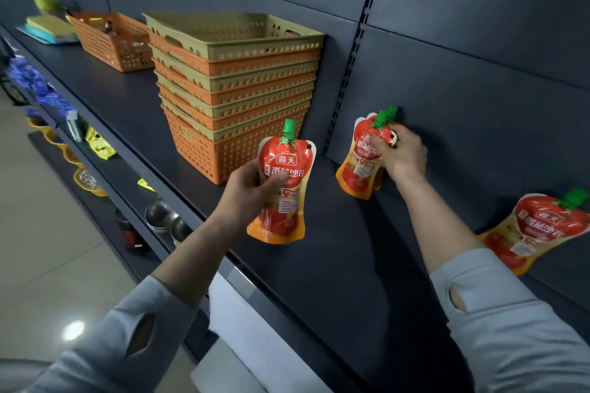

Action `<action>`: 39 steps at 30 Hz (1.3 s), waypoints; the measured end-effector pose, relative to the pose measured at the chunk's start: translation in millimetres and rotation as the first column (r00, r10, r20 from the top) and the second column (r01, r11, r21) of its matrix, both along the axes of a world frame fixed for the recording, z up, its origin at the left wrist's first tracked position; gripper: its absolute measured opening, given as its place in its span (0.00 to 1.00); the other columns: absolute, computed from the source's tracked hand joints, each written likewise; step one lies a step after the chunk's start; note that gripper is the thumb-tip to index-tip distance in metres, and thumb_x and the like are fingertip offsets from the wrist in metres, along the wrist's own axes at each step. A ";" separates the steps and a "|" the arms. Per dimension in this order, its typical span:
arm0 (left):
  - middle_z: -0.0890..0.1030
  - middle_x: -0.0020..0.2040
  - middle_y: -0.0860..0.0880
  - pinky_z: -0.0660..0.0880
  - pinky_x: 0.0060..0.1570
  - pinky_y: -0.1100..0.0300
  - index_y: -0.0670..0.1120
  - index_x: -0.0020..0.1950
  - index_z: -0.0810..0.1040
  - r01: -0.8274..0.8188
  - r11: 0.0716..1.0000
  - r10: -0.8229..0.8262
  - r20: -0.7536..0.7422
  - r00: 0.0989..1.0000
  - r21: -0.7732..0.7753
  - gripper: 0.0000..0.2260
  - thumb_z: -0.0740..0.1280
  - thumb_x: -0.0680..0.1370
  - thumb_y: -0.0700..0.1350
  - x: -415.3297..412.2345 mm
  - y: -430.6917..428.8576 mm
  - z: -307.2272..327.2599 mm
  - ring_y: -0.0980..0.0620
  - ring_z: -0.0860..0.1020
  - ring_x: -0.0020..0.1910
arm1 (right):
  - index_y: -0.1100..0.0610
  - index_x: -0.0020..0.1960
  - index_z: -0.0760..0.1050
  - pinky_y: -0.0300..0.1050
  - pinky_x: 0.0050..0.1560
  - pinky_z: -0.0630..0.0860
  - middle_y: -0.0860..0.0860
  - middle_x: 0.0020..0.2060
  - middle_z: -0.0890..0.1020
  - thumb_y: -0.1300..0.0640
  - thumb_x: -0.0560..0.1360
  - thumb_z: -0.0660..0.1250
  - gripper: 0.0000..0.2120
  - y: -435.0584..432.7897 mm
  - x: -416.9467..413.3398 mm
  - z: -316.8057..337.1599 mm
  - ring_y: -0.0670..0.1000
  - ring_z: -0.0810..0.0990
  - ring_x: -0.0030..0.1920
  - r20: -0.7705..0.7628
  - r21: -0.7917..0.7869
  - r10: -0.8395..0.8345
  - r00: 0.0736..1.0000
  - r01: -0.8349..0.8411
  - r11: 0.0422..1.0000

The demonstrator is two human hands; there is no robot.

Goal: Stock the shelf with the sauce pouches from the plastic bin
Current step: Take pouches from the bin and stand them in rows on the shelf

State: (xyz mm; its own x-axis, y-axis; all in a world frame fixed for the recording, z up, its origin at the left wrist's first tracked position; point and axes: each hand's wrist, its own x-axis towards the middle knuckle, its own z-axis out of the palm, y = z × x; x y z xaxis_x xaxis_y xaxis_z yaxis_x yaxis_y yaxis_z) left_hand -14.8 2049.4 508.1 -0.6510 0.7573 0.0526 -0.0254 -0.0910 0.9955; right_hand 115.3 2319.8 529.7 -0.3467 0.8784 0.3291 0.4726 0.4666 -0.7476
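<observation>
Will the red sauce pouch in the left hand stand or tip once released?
Probably floppy: the red green-capped sauce pouch looks soft-sided in the left hand. Likely tips: a shelved pouch leans against the back panel.

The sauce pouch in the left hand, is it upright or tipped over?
Upright. The left hand grips the sauce pouch around its middle, with the green cap pointing up.

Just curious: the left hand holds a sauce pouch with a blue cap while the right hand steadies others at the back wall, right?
Not blue: the head view shows a green cap on the pouch in the left hand. The rest stands.
</observation>
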 end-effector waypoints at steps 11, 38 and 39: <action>0.84 0.51 0.44 0.80 0.44 0.62 0.41 0.59 0.77 0.168 0.986 -0.169 -0.122 0.978 -0.017 0.12 0.68 0.77 0.43 21.7 43.9 -2.2 0.51 0.84 0.48 | 0.56 0.45 0.82 0.42 0.40 0.77 0.51 0.35 0.84 0.57 0.76 0.72 0.03 -102.5 20.5 29.9 0.46 0.79 0.33 -0.049 -0.049 0.499 0.865 -0.501 0.864; 0.64 0.76 0.47 0.63 0.72 0.51 0.47 0.78 0.57 -0.008 0.934 -0.247 -0.662 0.708 -0.357 0.29 0.65 0.79 0.45 35.5 109.8 -82.2 0.49 0.62 0.75 | 0.52 0.54 0.76 0.60 0.50 0.81 0.52 0.49 0.85 0.49 0.80 0.65 0.08 -46.1 14.7 3.1 0.55 0.85 0.47 0.043 0.228 0.102 0.994 -0.109 0.968; 0.63 0.76 0.47 0.63 0.72 0.50 0.48 0.78 0.57 -0.006 0.933 -0.251 -0.663 0.705 -0.359 0.29 0.65 0.79 0.45 35.2 110.0 -82.1 0.48 0.62 0.75 | 0.52 0.55 0.76 0.59 0.50 0.81 0.52 0.49 0.85 0.48 0.80 0.65 0.08 -45.3 14.6 3.1 0.56 0.85 0.46 0.063 0.236 0.097 0.993 -0.110 0.966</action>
State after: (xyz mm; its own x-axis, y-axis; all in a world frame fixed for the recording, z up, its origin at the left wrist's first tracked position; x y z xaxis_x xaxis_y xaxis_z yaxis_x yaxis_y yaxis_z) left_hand 20.5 2159.4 426.1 -0.4265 0.8834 0.1940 0.6884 0.1779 0.7032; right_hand 129.9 2274.6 532.8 -0.4530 0.7349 0.5047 0.4464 0.6771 -0.5851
